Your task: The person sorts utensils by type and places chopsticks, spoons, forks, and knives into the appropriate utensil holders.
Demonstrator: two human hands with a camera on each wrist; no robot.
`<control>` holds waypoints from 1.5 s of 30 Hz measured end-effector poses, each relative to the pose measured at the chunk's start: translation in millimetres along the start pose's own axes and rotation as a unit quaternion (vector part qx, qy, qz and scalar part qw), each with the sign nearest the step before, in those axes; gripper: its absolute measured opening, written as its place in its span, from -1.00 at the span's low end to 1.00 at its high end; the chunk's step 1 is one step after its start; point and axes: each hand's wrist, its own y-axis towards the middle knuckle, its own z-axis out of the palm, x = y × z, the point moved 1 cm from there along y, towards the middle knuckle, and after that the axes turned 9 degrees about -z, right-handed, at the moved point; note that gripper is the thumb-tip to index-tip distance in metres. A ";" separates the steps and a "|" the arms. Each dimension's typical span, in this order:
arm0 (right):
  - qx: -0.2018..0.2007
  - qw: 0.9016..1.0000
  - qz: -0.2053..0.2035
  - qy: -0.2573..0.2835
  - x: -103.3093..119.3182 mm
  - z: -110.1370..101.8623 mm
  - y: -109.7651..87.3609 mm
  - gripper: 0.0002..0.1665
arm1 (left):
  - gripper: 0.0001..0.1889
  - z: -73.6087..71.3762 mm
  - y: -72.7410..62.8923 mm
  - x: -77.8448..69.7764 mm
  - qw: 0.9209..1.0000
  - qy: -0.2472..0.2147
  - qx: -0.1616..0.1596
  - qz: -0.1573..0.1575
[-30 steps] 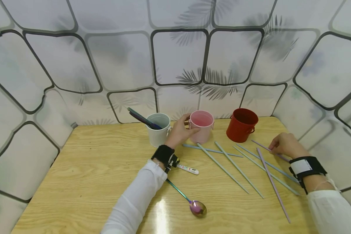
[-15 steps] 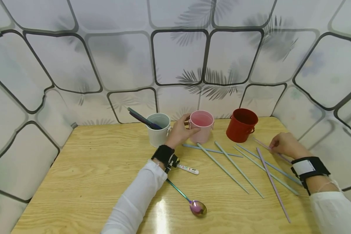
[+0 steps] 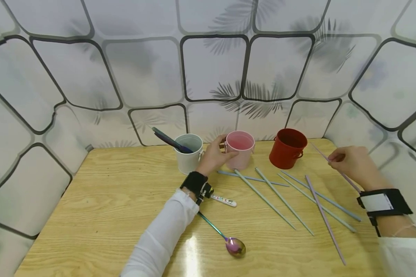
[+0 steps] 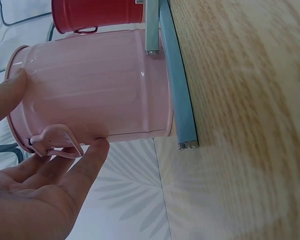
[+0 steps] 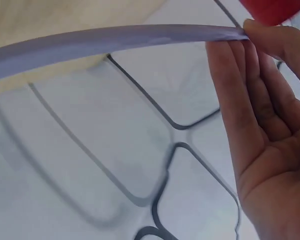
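Grips pink bucket point(image 3: 242, 161) with left hand point(image 3: 212, 157) curled round it, between red bucket point(image 3: 286, 151) and white bucket point(image 3: 187, 163) of dark utensils point(image 3: 171, 141). Pinches lilac chopstick point(image 5: 140, 36) with right hand point(image 3: 356, 165). Shows pink bucket's handle point(image 4: 56, 128) plainly only in left wrist view.

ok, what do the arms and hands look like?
Left hand and right hand are bare. Both arms: white sleeves, black wristbands. The right band has a white patch; the left carries a small dark device.
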 end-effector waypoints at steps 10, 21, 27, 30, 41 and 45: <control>-0.217 0.972 -0.067 0.061 56.4 -31.3 9.4 -0.83 | -0.26 0.3 -0.5 -0.9 1.000 -0.002 0.003 0.006; -0.339 0.913 -0.169 0.151 123.1 -44.6 24.6 -0.76 | -0.26 1.4 0.3 0.0 1.000 -0.003 0.003 0.002; -0.403 0.854 -0.205 0.258 154.0 -45.2 32.4 -0.85 | -0.26 0.9 1.0 0.0 1.000 0.003 0.002 0.002; -0.420 0.822 -0.223 0.314 170.6 -41.4 36.7 -0.89 | -0.26 0.2 0.8 0.1 1.000 0.002 0.002 0.002; -0.418 0.811 -0.210 0.352 193.5 -9.2 54.6 -0.82 | -0.27 0.5 0.3 0.8 1.000 -0.005 0.005 0.007; -0.412 0.811 -0.211 0.358 198.8 3.4 61.9 -0.80 | -0.27 0.9 -0.2 1.0 1.000 -0.010 0.007 0.010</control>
